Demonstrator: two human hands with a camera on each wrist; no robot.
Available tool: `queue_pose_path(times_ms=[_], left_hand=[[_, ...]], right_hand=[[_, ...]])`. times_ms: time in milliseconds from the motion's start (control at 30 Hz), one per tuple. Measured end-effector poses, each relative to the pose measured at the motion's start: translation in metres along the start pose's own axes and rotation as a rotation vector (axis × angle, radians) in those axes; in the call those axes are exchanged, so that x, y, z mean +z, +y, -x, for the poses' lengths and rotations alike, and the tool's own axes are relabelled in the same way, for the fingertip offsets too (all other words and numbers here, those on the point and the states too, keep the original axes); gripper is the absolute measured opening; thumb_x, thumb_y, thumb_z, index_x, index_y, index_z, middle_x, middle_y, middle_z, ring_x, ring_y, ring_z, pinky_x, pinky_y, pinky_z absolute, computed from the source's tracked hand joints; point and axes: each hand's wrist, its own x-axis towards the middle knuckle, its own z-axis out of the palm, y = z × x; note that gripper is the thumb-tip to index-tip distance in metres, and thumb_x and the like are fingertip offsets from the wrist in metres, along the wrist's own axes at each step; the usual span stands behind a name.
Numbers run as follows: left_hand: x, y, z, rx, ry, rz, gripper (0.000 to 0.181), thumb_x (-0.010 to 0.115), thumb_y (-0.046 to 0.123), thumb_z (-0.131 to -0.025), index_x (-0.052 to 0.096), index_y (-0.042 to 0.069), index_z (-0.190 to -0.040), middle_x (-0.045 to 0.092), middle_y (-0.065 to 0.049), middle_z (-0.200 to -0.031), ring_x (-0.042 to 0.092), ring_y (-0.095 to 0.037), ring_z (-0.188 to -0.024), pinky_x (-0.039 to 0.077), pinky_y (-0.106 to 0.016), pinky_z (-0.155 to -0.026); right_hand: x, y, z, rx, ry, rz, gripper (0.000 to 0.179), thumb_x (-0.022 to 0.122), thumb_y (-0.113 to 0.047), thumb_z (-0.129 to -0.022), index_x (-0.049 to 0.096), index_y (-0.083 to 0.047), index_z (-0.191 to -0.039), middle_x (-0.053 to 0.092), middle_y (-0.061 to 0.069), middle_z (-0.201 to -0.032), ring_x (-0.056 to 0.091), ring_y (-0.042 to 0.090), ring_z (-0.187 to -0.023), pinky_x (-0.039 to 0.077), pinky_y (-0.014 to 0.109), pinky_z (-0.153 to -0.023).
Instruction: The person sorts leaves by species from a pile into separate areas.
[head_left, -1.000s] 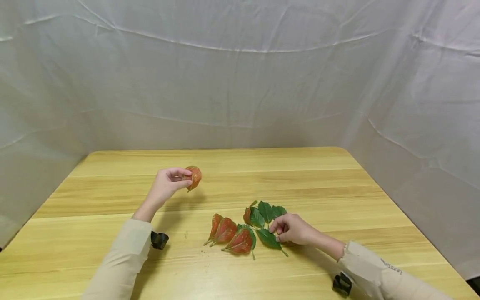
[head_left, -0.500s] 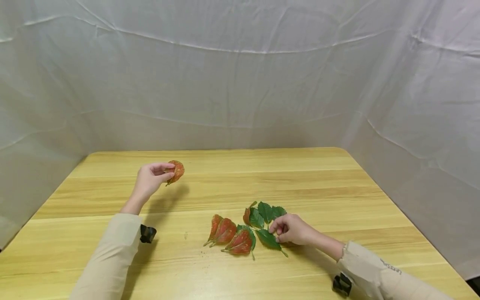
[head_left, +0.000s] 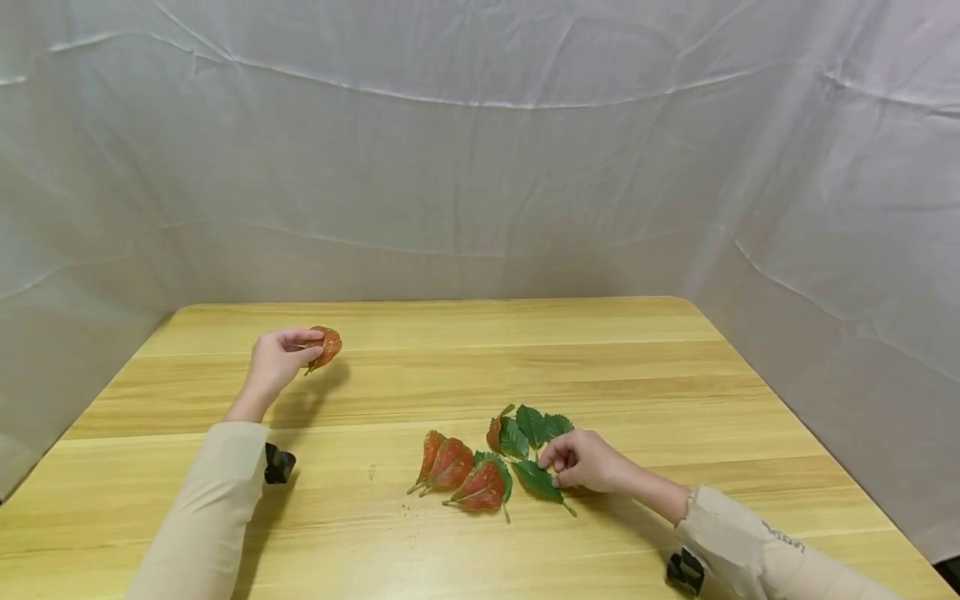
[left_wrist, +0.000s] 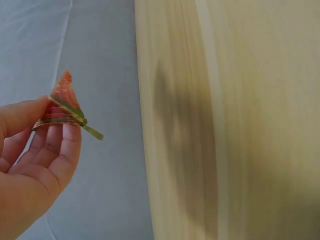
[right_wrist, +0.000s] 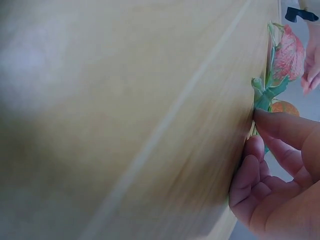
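Note:
Between thumb and fingers, my left hand (head_left: pixel 276 364) pinches a red leaf (head_left: pixel 326 347) with a green stem. In the left wrist view that red leaf (left_wrist: pixel 65 102) is bent, its stem pointing away from the fingers, and the hand's shadow falls on the tabletop apart from it. My right hand (head_left: pixel 588 460) is low at the table, thumb and curled fingers pinching the edge of a green leaf (head_left: pixel 534 478). Part of this green leaf (right_wrist: pixel 263 100) shows beyond the thumb in the right wrist view; the rest is hidden behind the fingers.
Several red leaves (head_left: pixel 452 461), one over a green one, lie on the wooden table (head_left: pixel 420 550) left of my right hand. More green leaves (head_left: pixel 531 423) and a curled red leaf (head_left: pixel 494 431) lie just beyond it. A grey-white cloth (head_left: pixel 450 167) hangs behind and beside the table.
My left hand has moved left across the table with the red leaf still pinched. The right hand and the leaves on the table have stayed in place.

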Motion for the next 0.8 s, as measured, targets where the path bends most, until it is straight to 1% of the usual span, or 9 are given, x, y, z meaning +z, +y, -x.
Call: queue_pose_path(times_ms=[100, 200, 300, 500, 800], left_hand=[[-0.002, -0.002, -0.002, -0.008, -0.013, -0.024, 0.030, 0.060, 0.008, -0.086, 0.058, -0.007, -0.112, 0.055, -0.027, -0.111, 0.056, -0.026, -0.092, 0.046, -0.018, -0.067], [-0.003, -0.005, -0.004, -0.014, -0.015, -0.046, 0.030, 0.059, 0.005, -0.086, 0.057, -0.008, -0.112, 0.054, -0.028, -0.111, 0.054, -0.033, -0.095, 0.046, -0.019, -0.066], [-0.004, -0.007, -0.006, -0.021, -0.013, -0.068, 0.029, 0.057, 0.002, -0.085, 0.057, -0.009, -0.112, 0.055, -0.029, -0.109, 0.054, -0.035, -0.094, 0.046, -0.020, -0.065], [-0.006, -0.011, -0.010, -0.060, -0.018, -0.092, 0.029, 0.056, 0.001, -0.085, 0.056, -0.010, -0.112, 0.055, -0.029, -0.109, 0.054, -0.036, -0.095, 0.046, -0.021, -0.065], [-0.007, -0.021, -0.014, -0.056, -0.051, -0.122, 0.028, 0.054, -0.004, -0.085, 0.056, -0.012, -0.112, 0.051, -0.030, -0.114, 0.053, -0.039, -0.097, 0.045, -0.018, -0.060]], right_hand=[[0.000, 0.000, 0.000, 0.003, 0.002, -0.006, 0.014, 0.067, 0.008, -0.072, 0.063, 0.001, -0.084, 0.049, -0.002, -0.066, 0.043, 0.007, -0.058, 0.040, 0.019, -0.054], [0.000, 0.001, 0.000, 0.002, 0.003, -0.005, 0.014, 0.067, 0.008, -0.072, 0.063, 0.002, -0.083, 0.049, -0.002, -0.066, 0.043, 0.007, -0.058, 0.039, 0.019, -0.054], [0.000, 0.001, 0.000, 0.002, 0.002, -0.010, 0.014, 0.067, 0.008, -0.072, 0.063, 0.002, -0.083, 0.049, -0.002, -0.066, 0.043, 0.007, -0.058, 0.040, 0.019, -0.053], [0.000, 0.002, 0.000, 0.006, 0.000, -0.014, 0.014, 0.068, 0.007, -0.072, 0.063, 0.001, -0.084, 0.049, -0.002, -0.066, 0.043, 0.007, -0.057, 0.040, 0.019, -0.053], [0.002, 0.004, 0.000, 0.005, 0.003, -0.013, 0.014, 0.068, 0.007, -0.072, 0.063, 0.001, -0.084, 0.050, -0.002, -0.067, 0.043, 0.007, -0.057, 0.039, 0.019, -0.052]])
